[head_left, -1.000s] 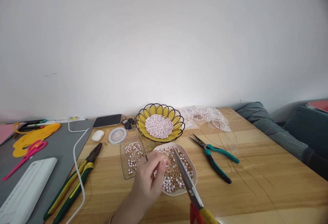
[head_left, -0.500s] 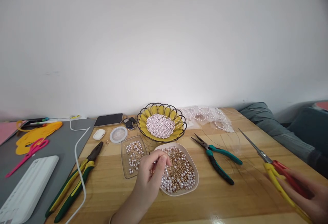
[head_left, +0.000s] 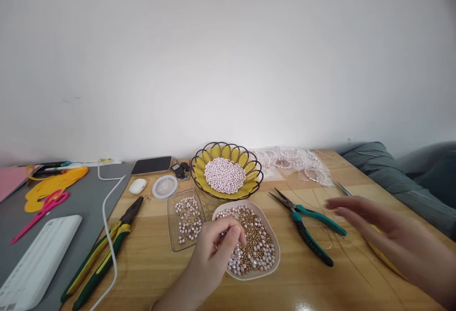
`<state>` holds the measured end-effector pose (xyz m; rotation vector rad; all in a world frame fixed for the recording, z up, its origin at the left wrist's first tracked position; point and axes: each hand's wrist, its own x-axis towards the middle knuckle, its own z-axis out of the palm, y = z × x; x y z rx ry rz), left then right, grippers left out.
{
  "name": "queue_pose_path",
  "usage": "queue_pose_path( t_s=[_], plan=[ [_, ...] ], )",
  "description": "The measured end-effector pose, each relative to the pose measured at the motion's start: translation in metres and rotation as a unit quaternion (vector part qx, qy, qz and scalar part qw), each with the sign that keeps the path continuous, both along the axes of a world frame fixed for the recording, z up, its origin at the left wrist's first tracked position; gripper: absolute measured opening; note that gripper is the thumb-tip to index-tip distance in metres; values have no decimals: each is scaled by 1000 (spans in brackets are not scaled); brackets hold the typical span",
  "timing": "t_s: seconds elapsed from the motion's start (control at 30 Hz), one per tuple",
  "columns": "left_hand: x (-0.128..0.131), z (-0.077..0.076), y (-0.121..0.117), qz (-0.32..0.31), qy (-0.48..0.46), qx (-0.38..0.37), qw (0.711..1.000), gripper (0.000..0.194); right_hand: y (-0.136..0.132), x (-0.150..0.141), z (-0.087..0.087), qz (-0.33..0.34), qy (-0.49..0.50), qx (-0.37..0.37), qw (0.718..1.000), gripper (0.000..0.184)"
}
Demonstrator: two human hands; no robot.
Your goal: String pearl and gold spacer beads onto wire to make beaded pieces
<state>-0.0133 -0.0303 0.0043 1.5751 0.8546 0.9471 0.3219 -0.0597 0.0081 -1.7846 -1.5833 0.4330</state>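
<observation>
My left hand (head_left: pixel 215 249) is closed in a pinch over the left edge of a pale dish (head_left: pixel 276 263) of pink and gold beads. Whatever sits between its fingertips is too small to make out. Over the right side of the table, my right hand (head_left: pixel 395 244) is open and slightly blurred, its fingers stretched out to the left. Beneath it lie scissors with a yellow handle (head_left: pixel 386 256), mostly covered by the hand. Needle-nose pliers (head_left: pixel 299 209) with teal handles rest between that hand and the dish.
A yellow basket (head_left: pixel 252 185) of pink beads stands behind the dish, beside bagged bead strings (head_left: pixel 299 161). A clear tray (head_left: pixel 173 240) holds more beads. Leftward are large pliers (head_left: pixel 123 228), a white cable (head_left: pixel 107 225), a spool (head_left: pixel 165 186), a phone (head_left: pixel 151 164) and pink scissors (head_left: pixel 44 209).
My right hand carried the scissors from above the bead dish to the table's right side and let go of them there. My left hand has kept its pinch, shifting slightly.
</observation>
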Motion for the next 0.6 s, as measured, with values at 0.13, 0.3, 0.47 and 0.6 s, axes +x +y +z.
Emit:
queue_pose_path(
  t_s=[0.13,0.3,0.47,0.6],
  plan=[
    [0,-2,0,-2,15,1,1000,47,18,-90,33,275,133,-40,951,26],
    [-1,-4,-1,-7,27,-1,1000,48,46,-126,41,440,116,-65,888,33],
    [0,-7,-1,5,17,0,1000,53,65,-128,47,484,159,-123,852,19],
    [-1,-8,-3,4,10,-18,1000,54,71,-129,44,488,216,-173,828,11]
  ],
)
